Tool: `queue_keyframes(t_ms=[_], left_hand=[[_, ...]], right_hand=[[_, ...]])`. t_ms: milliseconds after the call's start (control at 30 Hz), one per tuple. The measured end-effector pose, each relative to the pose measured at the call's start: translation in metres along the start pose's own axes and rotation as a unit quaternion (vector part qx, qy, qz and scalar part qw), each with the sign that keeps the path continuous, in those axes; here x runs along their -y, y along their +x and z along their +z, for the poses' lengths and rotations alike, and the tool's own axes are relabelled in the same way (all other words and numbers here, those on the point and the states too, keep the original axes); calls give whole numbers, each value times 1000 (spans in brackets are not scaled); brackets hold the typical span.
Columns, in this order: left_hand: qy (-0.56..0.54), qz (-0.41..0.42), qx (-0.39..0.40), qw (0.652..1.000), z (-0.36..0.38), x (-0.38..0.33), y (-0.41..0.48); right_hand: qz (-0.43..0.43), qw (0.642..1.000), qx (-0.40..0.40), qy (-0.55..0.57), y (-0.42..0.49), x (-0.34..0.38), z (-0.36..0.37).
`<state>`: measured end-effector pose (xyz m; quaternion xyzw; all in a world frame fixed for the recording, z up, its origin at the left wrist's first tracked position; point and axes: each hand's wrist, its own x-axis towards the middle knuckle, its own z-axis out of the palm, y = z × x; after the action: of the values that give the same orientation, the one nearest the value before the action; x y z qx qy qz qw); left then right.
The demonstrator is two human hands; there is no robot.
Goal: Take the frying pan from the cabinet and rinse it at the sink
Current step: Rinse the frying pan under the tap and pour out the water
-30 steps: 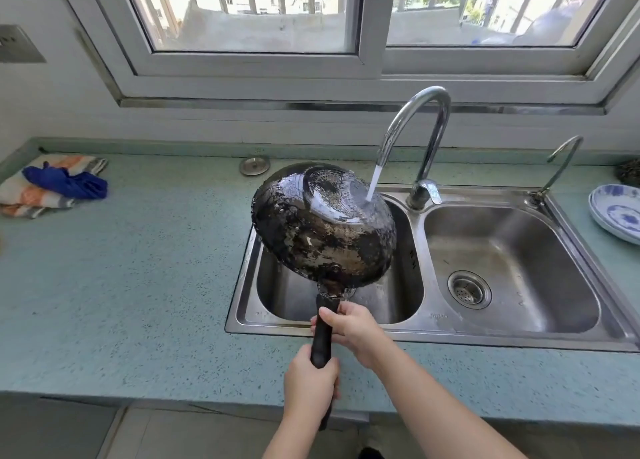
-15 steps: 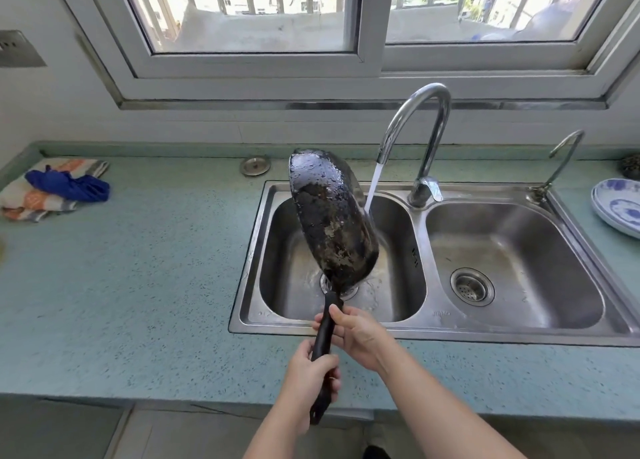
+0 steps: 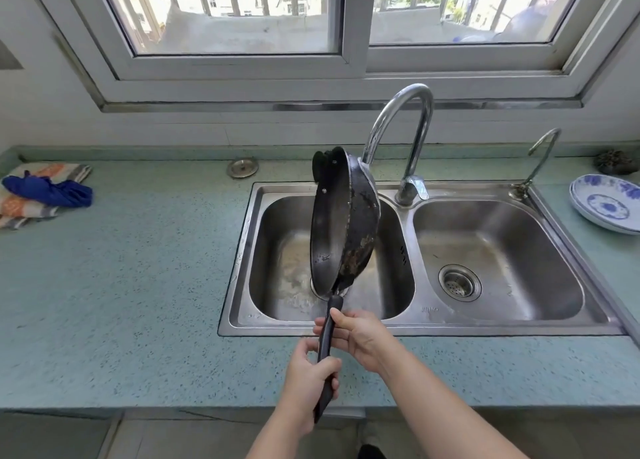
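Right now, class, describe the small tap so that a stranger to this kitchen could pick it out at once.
Find the double sink under the window. At its back right corner, near the blue-and-white plates, stands a thin tap. Unlike the thick tap between the basins, it is slim, shorter and set at the sink's edge.

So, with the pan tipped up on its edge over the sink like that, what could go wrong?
Two things, I'd say. The rim of the frying pan sits very near the faucet spout, so a turn could knock it. Also, the left hand and right hand grip only the thin black handle; the tilted pan might twist or slip down into the left basin.
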<state>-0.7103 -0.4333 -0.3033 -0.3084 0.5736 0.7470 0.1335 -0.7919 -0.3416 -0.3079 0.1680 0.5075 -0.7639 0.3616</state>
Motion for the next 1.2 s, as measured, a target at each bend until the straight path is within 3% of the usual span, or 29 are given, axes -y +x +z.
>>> queue_keyframes(t_ms=[333, 667, 933, 1200], left_hand=[[9, 13, -20, 1000, 0, 5, 0], [101, 45, -77, 991, 5, 8, 0], [82, 44, -77, 993, 7, 7, -1], [91, 36, -70, 993, 11, 15, 2]], right_hand=[[2, 1000, -21, 2, 1, -3, 0], [15, 999, -49, 12, 8, -11, -1], [25, 998, -58, 8, 10, -14, -1], [20, 988, -126, -91, 13, -12, -6]])
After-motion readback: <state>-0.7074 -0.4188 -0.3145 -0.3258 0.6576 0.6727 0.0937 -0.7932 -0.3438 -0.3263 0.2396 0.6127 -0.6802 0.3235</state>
